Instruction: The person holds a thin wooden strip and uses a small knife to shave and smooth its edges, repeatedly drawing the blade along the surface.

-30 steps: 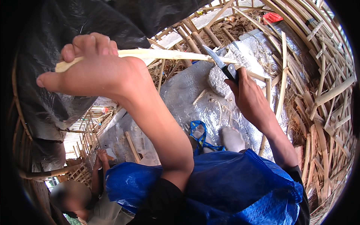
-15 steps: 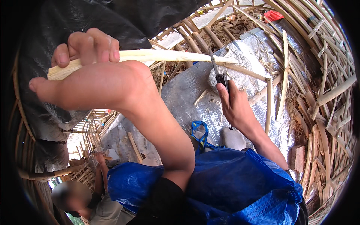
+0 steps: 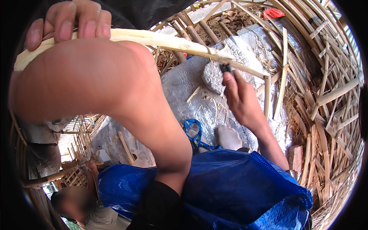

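A long, pale split bamboo strip (image 3: 161, 40) slants across the upper left, its far end thinner and lower. My left hand (image 3: 69, 73), close to the camera, has its fingers curled over the thick end and grips it. My right hand (image 3: 243, 99) is closed round the black handle of a knife (image 3: 226, 68), just below the strip's thin end. The knife's blade cannot be made out now; it seems hidden or smeared at the strip. Beneath and beside the handle sits a rough grey stone (image 3: 213, 78).
Silvery sheeting (image 3: 176, 92) covers the ground. A blue tarp (image 3: 230, 188) lies over my lap, near a blue strap (image 3: 193, 132) and a pale stone (image 3: 229, 138). Bamboo strips (image 3: 329, 126) are heaped at right beside a brick (image 3: 295, 157). Another person (image 3: 101, 218) sits at lower left.
My left hand has come up and leftward, nearer the camera, tilting the bamboo strip more steeply. The knife's blade showed across the strip before; now just its handle is visible.
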The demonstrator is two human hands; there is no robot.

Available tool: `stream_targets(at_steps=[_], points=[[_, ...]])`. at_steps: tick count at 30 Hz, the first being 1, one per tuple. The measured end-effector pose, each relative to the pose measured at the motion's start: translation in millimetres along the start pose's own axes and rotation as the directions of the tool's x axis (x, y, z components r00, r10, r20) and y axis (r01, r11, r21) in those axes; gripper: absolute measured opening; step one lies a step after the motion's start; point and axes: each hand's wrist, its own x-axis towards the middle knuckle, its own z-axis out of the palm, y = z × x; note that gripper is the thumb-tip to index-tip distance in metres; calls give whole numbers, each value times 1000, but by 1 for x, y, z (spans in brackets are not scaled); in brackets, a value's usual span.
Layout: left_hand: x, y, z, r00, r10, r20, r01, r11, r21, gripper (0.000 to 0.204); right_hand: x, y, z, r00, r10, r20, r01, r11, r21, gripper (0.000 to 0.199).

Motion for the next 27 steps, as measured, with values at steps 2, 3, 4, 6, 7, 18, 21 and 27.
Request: stream_targets(at_steps=[2, 3, 4, 6, 7, 18, 21, 27], points=[[-7, -3, 15, 1000, -5, 7, 5, 1000, -14, 34, 5, 10, 9, 997, -43, -66, 30, 981, -190, 50], [-17, -1, 35, 997, -25, -68, 24, 1000, -14, 36, 12, 15, 10, 996, -56, -76, 41, 983, -180, 50], [-21, 4, 46, 989, -40, -142, 38, 999, -13, 38, 19, 22, 7, 994, -29, -104, 3, 970, -244, 51], [-20, 2, 41, 994, -11, -112, 15, 1000, 27, 40, 39, 27, -11, 998, 30, -57, -45, 961, -274, 54], [-19, -2, 38, 996, 0, -95, 7, 998, 65, 42, 39, 24, -20, 997, 71, -33, -78, 952, -297, 54], [-29, 1, 59, 849, 52, -526, 45, 985, 169, 35, 35, 74, -18, 986, 43, -164, -105, 914, -393, 54], [-30, 9, 58, 852, 95, -515, -42, 993, 114, 37, 26, 47, -33, 995, 93, -42, -101, 955, -277, 55], [-29, -7, 40, 993, 47, -109, -67, 980, -187, 62, -8, -7, -16, 989, -76, 131, 82, 996, -42, 46]])
